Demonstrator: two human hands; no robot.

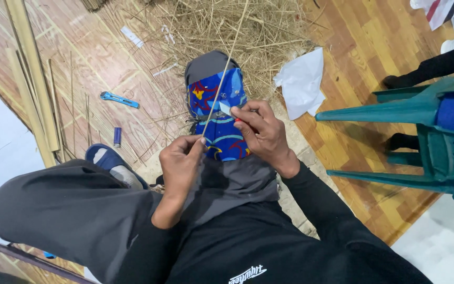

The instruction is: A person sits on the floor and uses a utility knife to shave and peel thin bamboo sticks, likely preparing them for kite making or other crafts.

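Note:
My left hand (181, 162) pinches the near end of a long thin straw-coloured stick (226, 68) that runs up and away over my knee. My right hand (261, 131) grips a small knife with a pale blade (225, 108) and a red handle, the blade set against the stick. Both hands work above a blue, red and yellow patterned cloth (222, 137) laid over my right knee. My legs are in dark grey trousers.
A heap of dry straw and shavings (222, 26) lies ahead. A blue box cutter (118, 99) and a small blue lighter (117, 135) lie on the wooden floor at left beside long bamboo strips (32, 79). White paper (303, 81) and a green plastic chair (426, 131) stand at right.

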